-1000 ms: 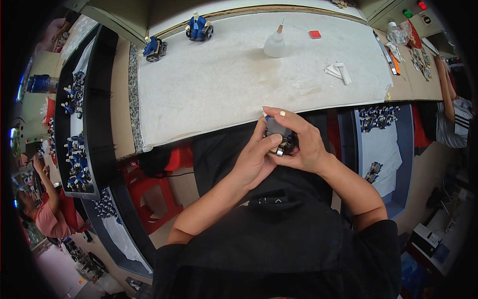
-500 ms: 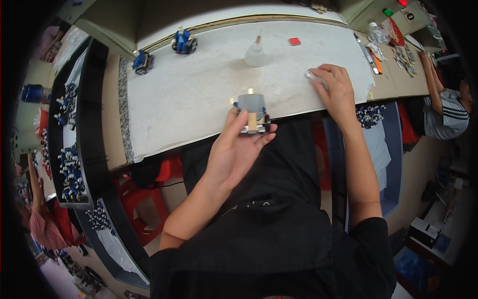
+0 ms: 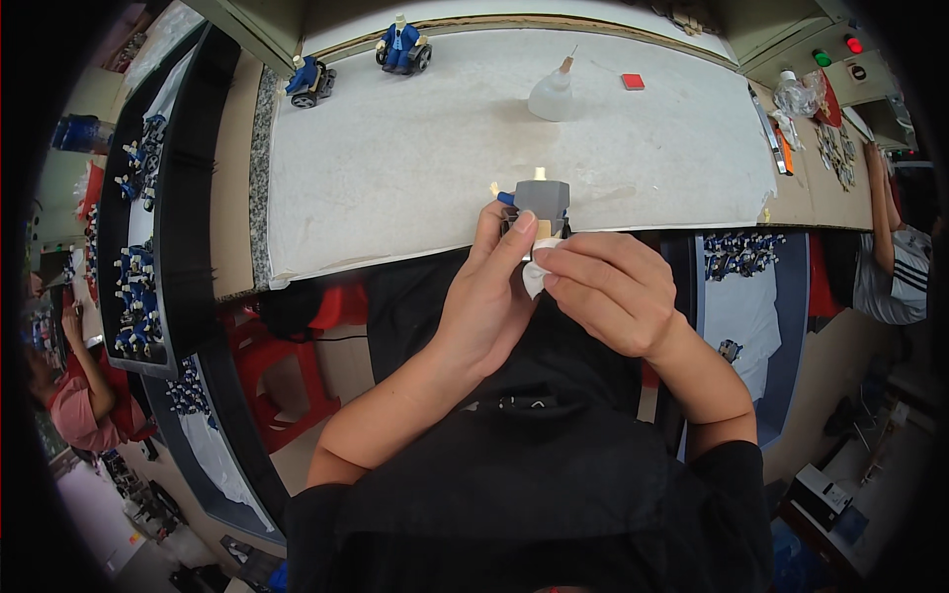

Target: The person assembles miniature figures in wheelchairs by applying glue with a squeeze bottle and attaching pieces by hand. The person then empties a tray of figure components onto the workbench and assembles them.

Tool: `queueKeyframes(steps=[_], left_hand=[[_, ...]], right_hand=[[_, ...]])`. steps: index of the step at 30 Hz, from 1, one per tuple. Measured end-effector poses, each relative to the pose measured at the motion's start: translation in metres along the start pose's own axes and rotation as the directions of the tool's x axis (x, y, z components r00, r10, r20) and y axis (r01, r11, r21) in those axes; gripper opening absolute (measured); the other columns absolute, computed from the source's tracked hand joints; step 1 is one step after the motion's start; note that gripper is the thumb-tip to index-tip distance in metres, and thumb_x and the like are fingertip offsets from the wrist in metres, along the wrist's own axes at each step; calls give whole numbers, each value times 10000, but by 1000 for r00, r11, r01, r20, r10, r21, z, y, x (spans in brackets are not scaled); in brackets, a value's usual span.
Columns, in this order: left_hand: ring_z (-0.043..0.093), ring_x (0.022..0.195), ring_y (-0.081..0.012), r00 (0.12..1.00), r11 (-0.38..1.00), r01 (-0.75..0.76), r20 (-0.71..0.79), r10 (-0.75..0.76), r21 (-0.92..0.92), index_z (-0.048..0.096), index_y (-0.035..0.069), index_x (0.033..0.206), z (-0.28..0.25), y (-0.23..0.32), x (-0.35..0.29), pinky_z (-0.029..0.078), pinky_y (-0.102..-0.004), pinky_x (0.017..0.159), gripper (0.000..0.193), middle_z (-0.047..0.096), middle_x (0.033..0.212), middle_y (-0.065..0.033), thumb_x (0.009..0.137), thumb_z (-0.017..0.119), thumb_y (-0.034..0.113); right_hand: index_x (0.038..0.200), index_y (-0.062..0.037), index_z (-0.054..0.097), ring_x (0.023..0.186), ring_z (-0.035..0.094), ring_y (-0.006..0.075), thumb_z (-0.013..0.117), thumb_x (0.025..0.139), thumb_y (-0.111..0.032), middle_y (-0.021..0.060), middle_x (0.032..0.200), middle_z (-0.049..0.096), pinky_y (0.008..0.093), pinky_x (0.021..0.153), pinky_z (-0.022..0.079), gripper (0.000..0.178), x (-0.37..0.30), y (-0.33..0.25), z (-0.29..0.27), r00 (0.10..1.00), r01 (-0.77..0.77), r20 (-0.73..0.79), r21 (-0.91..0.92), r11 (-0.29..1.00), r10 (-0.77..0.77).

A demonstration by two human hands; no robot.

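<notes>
Right hand back from the tabletop, white scrap now at the figure

Half a second ago my right hand reached out over the white sheet to where the scrap lay; now it is beside my left hand, at the near edge of the table, and the scrap has come with it. My right fingertips are pinched closed on the scrap, holding it against the lower end of the figure. I cannot tell whether it is cloth or paper.

My left hand keeps its hold: the thumb lies across the back of the figure near its base, and the other fingers curl round the far side, mostly hidden. The figure is as before in that grip, grey back towards me, pale head pointing away, one blue arm sticking out to the left.

Farther off, the clear bottle stands upright where it stood, with the red square to its right. At the upper left, two blue-suited figures in wheelchairs remain in place on the sheet.
</notes>
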State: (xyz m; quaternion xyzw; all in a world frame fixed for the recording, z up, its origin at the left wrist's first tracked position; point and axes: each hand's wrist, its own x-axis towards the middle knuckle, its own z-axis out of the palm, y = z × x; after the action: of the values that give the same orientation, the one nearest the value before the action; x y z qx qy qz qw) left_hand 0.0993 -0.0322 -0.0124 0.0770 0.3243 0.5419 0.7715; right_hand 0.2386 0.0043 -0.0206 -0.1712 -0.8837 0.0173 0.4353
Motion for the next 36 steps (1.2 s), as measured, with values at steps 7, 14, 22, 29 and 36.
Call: queueKeyframes(steps=[7,14,22,29,36], left_hand=[[465,931,-127,998,993,-32,51,27,111,346,118,1134,-8,-1,4,384,-315,827,305,458,1010,-35,903,468,276],[531,927,-253,990,996,-40,141,29,76,339,69,1210,-15,-1,6,438,-345,810,339,504,1032,-130,919,391,234],[551,875,-235,916,990,109,378,-135,90,296,77,1233,-23,7,8,450,-319,735,413,494,1062,-122,895,444,263],[502,1014,-263,878,954,0,457,-144,301,221,58,1333,-39,5,4,454,-323,768,670,415,1197,-124,792,600,170],[518,1010,-170,847,475,-324,475,-239,818,294,51,1273,-51,14,7,420,-310,833,732,504,1123,-95,684,725,108]], right_hand=[[836,-12,550,750,600,250,657,549,67,83,848,609,300,596,498,317,1,5,-38,997,12,79,7,1000,-12],[858,-17,583,860,570,262,639,646,69,122,976,581,304,706,457,236,-8,47,-65,875,-433,53,-355,829,481],[1151,-37,491,944,518,178,633,751,-114,92,1041,537,307,785,437,432,16,18,-34,688,-695,319,548,466,651],[1143,-51,468,972,504,131,659,732,-95,61,1028,527,263,765,432,455,15,26,-28,337,-905,826,416,-85,452],[1083,-31,458,942,504,105,708,679,-45,26,918,525,238,749,455,475,2,16,-34,344,-933,810,352,75,475]])
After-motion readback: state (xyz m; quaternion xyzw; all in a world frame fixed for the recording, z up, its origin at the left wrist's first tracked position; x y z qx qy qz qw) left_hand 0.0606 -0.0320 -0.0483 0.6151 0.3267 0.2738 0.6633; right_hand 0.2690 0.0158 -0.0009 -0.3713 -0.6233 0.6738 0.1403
